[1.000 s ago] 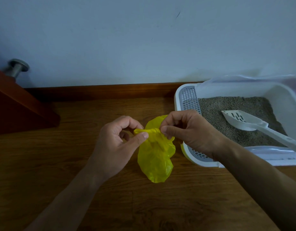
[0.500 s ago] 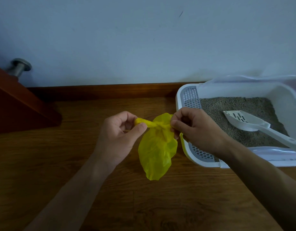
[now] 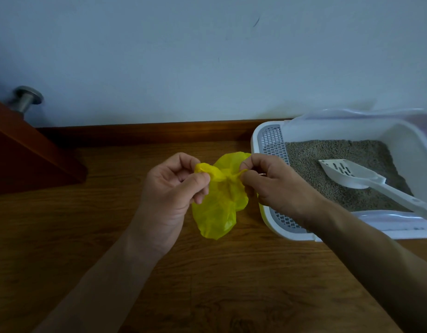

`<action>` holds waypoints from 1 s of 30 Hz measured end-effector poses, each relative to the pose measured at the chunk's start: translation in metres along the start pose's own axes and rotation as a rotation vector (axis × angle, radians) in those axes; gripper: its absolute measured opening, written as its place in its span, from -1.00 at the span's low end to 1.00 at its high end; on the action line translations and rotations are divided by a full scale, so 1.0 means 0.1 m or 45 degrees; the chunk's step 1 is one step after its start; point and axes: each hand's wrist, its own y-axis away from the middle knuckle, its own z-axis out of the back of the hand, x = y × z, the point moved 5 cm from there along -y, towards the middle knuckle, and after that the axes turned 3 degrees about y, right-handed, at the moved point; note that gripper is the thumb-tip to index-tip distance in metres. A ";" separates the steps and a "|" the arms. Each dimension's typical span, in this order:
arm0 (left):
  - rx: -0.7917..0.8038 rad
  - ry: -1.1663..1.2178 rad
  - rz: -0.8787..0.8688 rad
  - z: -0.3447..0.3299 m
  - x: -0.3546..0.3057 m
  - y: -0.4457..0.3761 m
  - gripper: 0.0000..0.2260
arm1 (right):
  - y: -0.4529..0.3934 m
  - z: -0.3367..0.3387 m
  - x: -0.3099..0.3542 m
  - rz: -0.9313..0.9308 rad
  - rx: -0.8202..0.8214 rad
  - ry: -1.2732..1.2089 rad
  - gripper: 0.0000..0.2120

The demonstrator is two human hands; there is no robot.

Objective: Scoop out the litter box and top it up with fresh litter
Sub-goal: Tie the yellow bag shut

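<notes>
**Yellow bag pulled taut beside the litter box**

Yellow plastic, thin and crinkled, hangs between two bare hands above a wooden floor. The left hand (image 3: 169, 188) pinches one twisted end of the yellow bag (image 3: 217, 207) between thumb and curled fingers (image 3: 181, 162), while the right hand (image 3: 275, 186) nips the opposite end with its own fingertips closed tight on the plastic. The two ends are drawn apart at the top and the body of the bag sags below them, a hold that suggests the neck is being knotted shut or teased open; the frame does not settle which. Whether the bag holds anything cannot be told.

Just right of the right hand's fingers, partly behind that wrist, sits the white litter box (image 3: 255, 140), its grey perforated step nearest the hands. The grey litter (image 3: 332, 159) inside lies fairly level, and a white slotted scoop (image 3: 344, 171) rests on it, bowl on the granules and handle running out over the near rim, put down within reach, likely so both hands are free for the bag. No container of fresh litter is in view, so the topping-up appears not yet begun.

The floor (image 3: 111, 272) is warm brown wood-grain board, meeting a dark wooden skirting and a pale, lightly scuffed wall (image 3: 183, 56) beyond the fingers. Far left of the left hand stands a reddish wooden panel (image 3: 22, 152), with a metal doorstop (image 3: 27, 99) behind it. The light is dim.
</notes>
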 end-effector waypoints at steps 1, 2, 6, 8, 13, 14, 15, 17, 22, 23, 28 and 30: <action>-0.008 -0.007 -0.016 0.00 -0.02 0.00 -0.88 | 0.01 0.01 0.02 0.026 -0.006 0.018 -0.90; -0.011 -0.018 -0.033 -0.01 -0.04 -0.01 -0.86 | 0.01 0.01 0.05 0.060 -0.017 0.043 -0.88; 0.029 -0.057 -0.065 -0.06 -0.10 0.01 -0.86 | 0.05 0.04 0.18 0.218 -0.088 0.093 -0.82; 0.048 -0.092 -0.091 -0.09 -0.12 0.01 -0.81 | 0.08 0.06 0.23 0.282 -0.116 0.092 -0.85; 0.004 -0.130 -0.127 -0.11 -0.14 0.03 -0.84 | 0.12 0.05 0.30 0.341 -0.103 0.012 -0.88; -0.014 -0.119 -0.127 -0.11 -0.14 0.04 -0.87 | 0.12 0.04 0.30 0.335 -0.103 -0.042 -0.87; -0.025 -0.097 -0.123 -0.11 -0.14 0.05 -0.89 | 0.13 0.04 0.30 0.318 -0.098 -0.106 -0.86; -0.013 -0.016 -0.103 -0.12 -0.15 0.06 -0.91 | 0.13 0.03 0.29 0.268 -0.065 -0.249 -0.85; 0.019 0.097 -0.014 -0.14 -0.15 0.07 -0.96 | 0.12 -0.03 0.26 0.363 -0.039 -0.020 -0.85; 0.007 0.055 -0.017 -0.12 -0.14 0.07 -0.96 | 0.13 -0.05 0.25 0.379 -0.031 0.076 -0.86; 0.063 -0.161 0.006 -0.09 -0.10 0.10 -0.89 | 0.16 -0.07 0.19 0.375 -0.069 0.314 -0.80; 0.120 -0.241 0.019 -0.12 -0.06 0.13 -0.89 | 0.14 -0.08 0.16 0.305 -0.035 0.150 -0.80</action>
